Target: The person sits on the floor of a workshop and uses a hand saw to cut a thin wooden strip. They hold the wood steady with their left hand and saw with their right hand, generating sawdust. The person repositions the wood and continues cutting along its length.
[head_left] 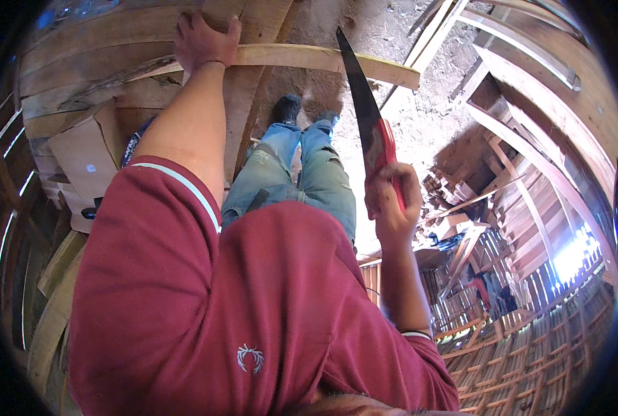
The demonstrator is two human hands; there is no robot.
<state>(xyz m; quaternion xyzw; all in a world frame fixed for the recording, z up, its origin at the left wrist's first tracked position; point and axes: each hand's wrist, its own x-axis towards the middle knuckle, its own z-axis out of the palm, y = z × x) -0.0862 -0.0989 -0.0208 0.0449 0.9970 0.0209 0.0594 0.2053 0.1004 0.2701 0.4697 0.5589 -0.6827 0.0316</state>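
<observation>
My right hand (396, 197) is closed around the red handle of a handsaw (362, 90). Its dark blade points away from me, tip up in the picture, and crosses the right part of a long narrow wooden strip (288, 57). Whether the blade touches the wood, I cannot tell. My left hand (206, 43) bears down on the plank bench (101, 59) at the far left, thumb and fingers apart, with its wrist over the strip. The strip's right end juts out past the bench edge over the ground.
An open cardboard box (87, 156) is left of my arm. Beneath the strip my shoes (288, 109) stand on the dirt floor (385, 28). Long boards (544, 97) line the right side, near a pile of wood offcuts (451, 194). A slatted wall (531, 360) curves round the lower right.
</observation>
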